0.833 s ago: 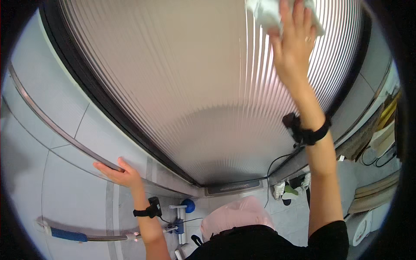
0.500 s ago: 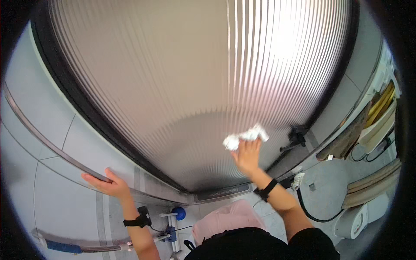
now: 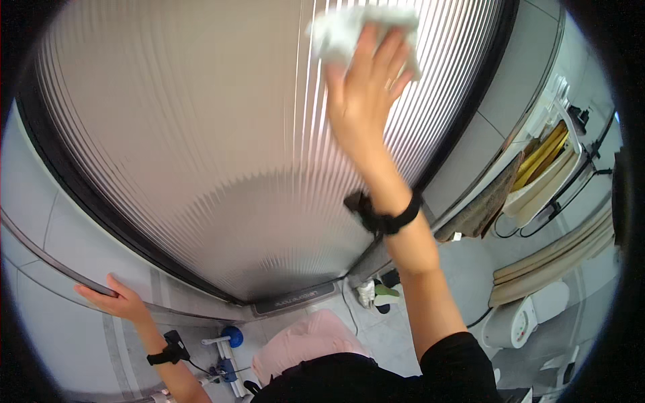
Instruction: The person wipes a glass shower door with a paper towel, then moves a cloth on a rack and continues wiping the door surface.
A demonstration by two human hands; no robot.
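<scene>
A ribbed translucent glass door (image 3: 181, 127) in a black frame fills the middle and top of the view. My right hand (image 3: 363, 94) presses a crumpled white cloth (image 3: 336, 30) flat against the upper right part of the glass, fingers spread over it. Motion blurs the cloth a little. Low on the left, my left hand (image 3: 117, 300) is at the metal-trimmed edge (image 3: 57, 265) of a panel, with the thumb on one side and the fingers on the other. Both wrists wear black straps with small devices.
Towels (image 3: 544, 161) hang from a rack on the right, above a beige curtain-like cloth (image 3: 531, 262). A white toilet (image 3: 514, 326) stands at the lower right. Shoes (image 3: 376, 295) lie by the door's lower corner. A blue round thing (image 3: 232, 336) sits near the floor, left of my legs.
My right hand has swept up the glass with the white cloth, which now looks more spread out. My left hand stays on the panel edge; the whole view has shifted.
</scene>
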